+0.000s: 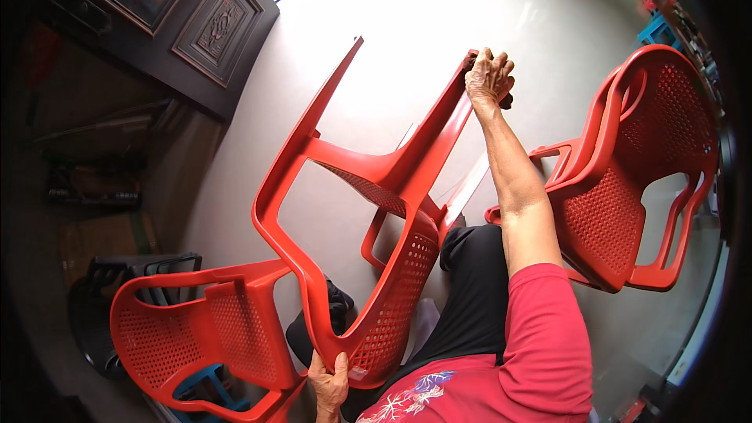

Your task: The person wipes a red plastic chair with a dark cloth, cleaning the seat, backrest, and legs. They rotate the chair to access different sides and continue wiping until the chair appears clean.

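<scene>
Hands clenched on tipped red chair (368, 211), left hand (329, 382) low centre steadying, right hand (489, 77) upper centre gripping leg with dark cloth (506, 99).

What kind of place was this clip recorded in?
Probably a home entrance or a small workshop floor, though I can't be sure. Signs: a smooth pale floor, a dark carved wooden door, and several red plastic chairs, one upturned in the person's hands and another standing nearby.

Brown cardboard box (98, 239) at left edge beside the dark wall, flat-sided, partly shadowed, no labels, signs or screens discernible elsewhere in view
</scene>
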